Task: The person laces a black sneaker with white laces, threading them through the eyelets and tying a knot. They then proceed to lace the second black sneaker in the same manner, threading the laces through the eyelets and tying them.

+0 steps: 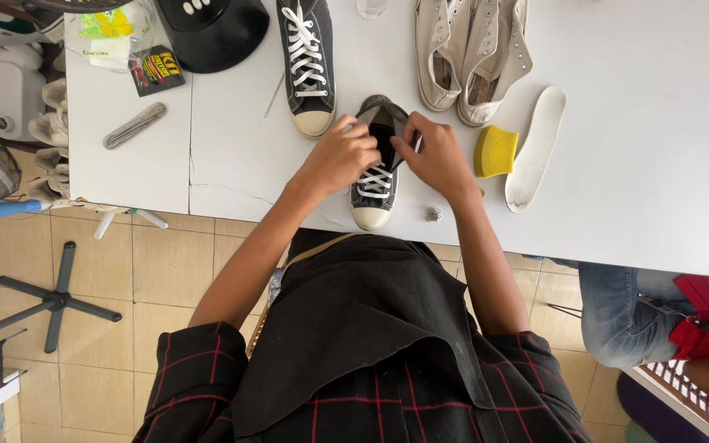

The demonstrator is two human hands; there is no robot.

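Black canvas sneaker (373, 176), white rubber toe cap, white laces. Lies upright on its sole at frame centre, on the white table near its lower edge, toe toward frame bottom. Laces threaded over the lower eyelets only; tongue and collar spread open at the top.

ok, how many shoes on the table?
4. A black sneaker under the left hand and right hand; a second black sneaker upper left of it; two off-white sneakers side by side at the top edge. More may lie out of frame.
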